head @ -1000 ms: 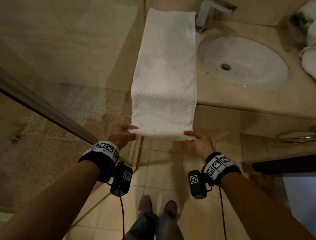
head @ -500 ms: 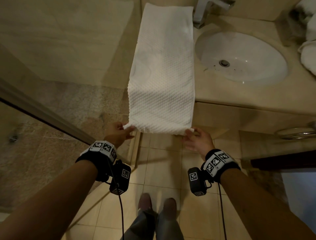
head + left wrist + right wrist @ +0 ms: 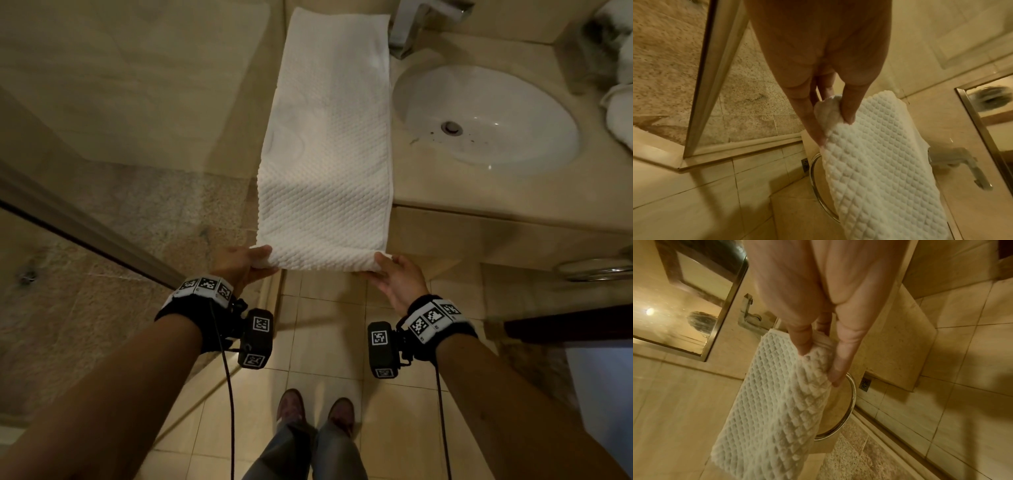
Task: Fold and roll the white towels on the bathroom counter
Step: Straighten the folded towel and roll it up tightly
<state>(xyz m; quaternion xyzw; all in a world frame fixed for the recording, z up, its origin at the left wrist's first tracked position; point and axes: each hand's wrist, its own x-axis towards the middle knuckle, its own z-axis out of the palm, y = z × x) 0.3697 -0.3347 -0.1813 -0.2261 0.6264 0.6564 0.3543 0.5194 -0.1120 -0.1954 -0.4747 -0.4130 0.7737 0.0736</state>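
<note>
A long white waffle-textured towel lies folded into a narrow strip on the beige counter, left of the sink, its near end hanging out past the counter's front edge. My left hand pinches the near left corner of the towel between thumb and fingers. My right hand pinches the near right corner of the towel the same way. Both hands hold the near end up and taut at about counter height.
A white oval sink and a chrome tap sit right of the towel. More white towels lie at the counter's far right. A glass shower partition stands to the left. A chrome towel ring hangs below the counter.
Both hands have kept hold of the towel's near corners and shifted slightly, the right hand turning palm-up under its corner. The camera has tilted a little.
</note>
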